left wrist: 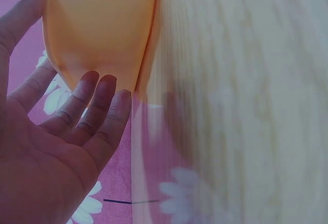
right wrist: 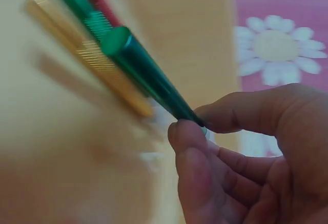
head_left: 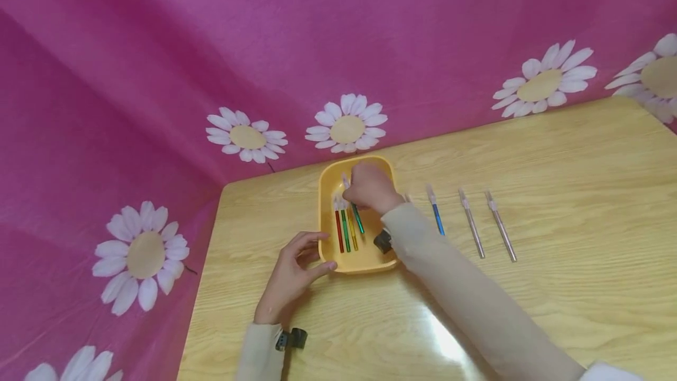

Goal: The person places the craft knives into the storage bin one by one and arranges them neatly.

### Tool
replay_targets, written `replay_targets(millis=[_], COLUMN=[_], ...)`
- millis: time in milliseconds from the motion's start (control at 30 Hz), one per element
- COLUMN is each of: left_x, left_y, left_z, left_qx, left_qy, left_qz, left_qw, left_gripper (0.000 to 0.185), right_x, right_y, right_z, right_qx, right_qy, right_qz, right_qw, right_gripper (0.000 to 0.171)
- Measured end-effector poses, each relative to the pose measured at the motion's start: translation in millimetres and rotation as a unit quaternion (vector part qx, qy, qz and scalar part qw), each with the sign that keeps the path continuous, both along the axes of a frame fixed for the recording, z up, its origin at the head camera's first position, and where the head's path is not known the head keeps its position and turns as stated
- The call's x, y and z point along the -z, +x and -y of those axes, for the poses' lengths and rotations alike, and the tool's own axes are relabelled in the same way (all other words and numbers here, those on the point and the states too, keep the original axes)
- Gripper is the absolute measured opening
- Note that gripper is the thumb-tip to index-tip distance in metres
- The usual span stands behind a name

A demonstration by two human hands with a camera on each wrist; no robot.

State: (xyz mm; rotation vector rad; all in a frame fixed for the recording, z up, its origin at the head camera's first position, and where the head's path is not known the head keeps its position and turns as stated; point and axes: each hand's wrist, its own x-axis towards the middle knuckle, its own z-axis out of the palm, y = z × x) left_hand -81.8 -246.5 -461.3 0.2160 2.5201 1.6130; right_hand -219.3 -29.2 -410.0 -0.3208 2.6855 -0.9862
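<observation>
My right hand (head_left: pixel 372 186) is over the yellow tray (head_left: pixel 324 216), pinching a dark green craft knife (head_left: pixel 358 220) between thumb and fingertips near its clear-capped end. In the right wrist view the knife's green handle (right wrist: pixel 154 83) slants away from the fingers. Beneath it in the tray lie a red craft knife (head_left: pixel 339 231), a lighter green one (head_left: pixel 346 234) and a gold one (head_left: pixel 352 231), side by side. My left hand (head_left: pixel 291 272) rests at the tray's near left corner. Its thumb and relaxed fingers (left wrist: pixel 69 108) touch the rim and outer wall.
Right of the tray, a blue craft knife (head_left: pixel 436 210) and two silvery ones (head_left: pixel 472 223) lie spaced apart on the wooden table (head_left: pixel 571 204). Another clear tip (head_left: pixel 407 197) peeks from behind the right sleeve. A pink flowered cloth (head_left: pixel 423 46) hangs behind the table.
</observation>
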Motion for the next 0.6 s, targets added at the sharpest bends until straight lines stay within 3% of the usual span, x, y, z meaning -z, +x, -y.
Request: replay_targets(millis=[233,367,600], left_x=[-0.4,-1.3,0.5], left_y=[-1.0,0.1,0.1], left_z=[0,0,0], left_qx=[-0.002,0.001,-0.001], left_qy=[-0.008,-0.006,-0.003], left_qz=[-0.005,-0.003,-0.002], left_qw=[1.0000,1.0000,1.0000], left_gripper=[0.052,0.052,0.054], right_x=[24.5,27.7,28.5], right_y=[-5.0,-3.4,-1.8], right_z=[13,14,15], right_qx=[0.017,0.011,0.020], right_qy=[0.034,0.034,0.015], right_qz=[0.038,0.049,0.108], right_qw=[0.999,0.998,0.994], right_gripper=[0.017,0.013,0.016])
